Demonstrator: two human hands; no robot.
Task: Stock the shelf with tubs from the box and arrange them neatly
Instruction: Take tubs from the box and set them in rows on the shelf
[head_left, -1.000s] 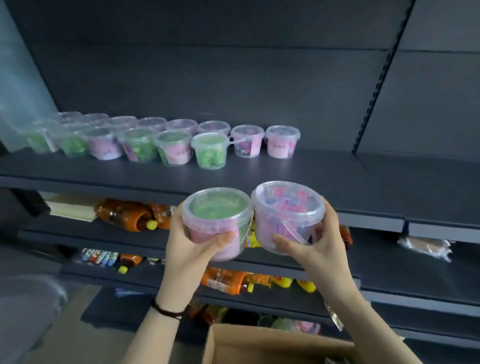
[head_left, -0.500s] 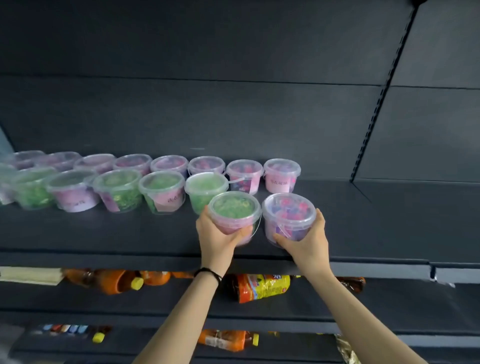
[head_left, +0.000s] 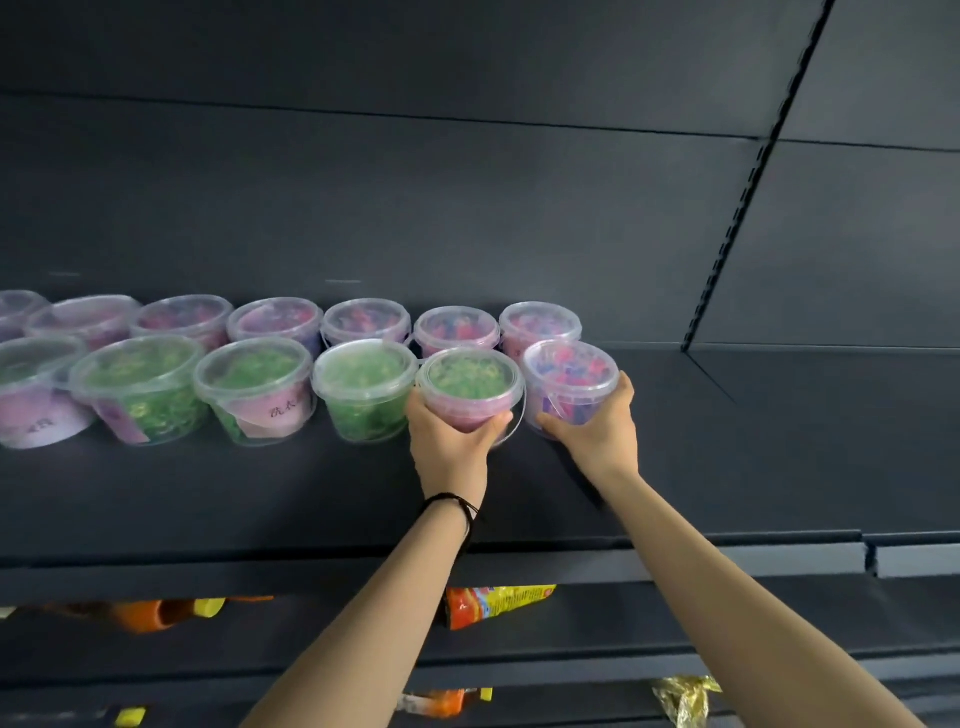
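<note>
My left hand (head_left: 451, 441) grips a clear tub with green contents (head_left: 469, 387) at the right end of the front row on the dark shelf (head_left: 727, 467). Right beside it, my right hand (head_left: 597, 431) grips a clear tub with pink and blue contents (head_left: 570, 376). Whether the two tubs rest on the shelf or hover just above it I cannot tell. Two rows of lidded tubs stretch to the left: green-filled tubs (head_left: 363, 395) in front, pink-filled tubs (head_left: 457, 327) behind. The box is out of view.
The shelf's back panel (head_left: 467, 208) rises behind the rows, and a slotted upright (head_left: 737, 218) stands to the right. Bare shelf surface runs right of the held tubs. Orange bottles (head_left: 156, 613) and a snack packet (head_left: 493, 603) lie on the lower shelves.
Both hands have carried their tubs from below shelf height up and forward into line with the front row. My view has tilted up and closer, and the box has dropped out of sight.
</note>
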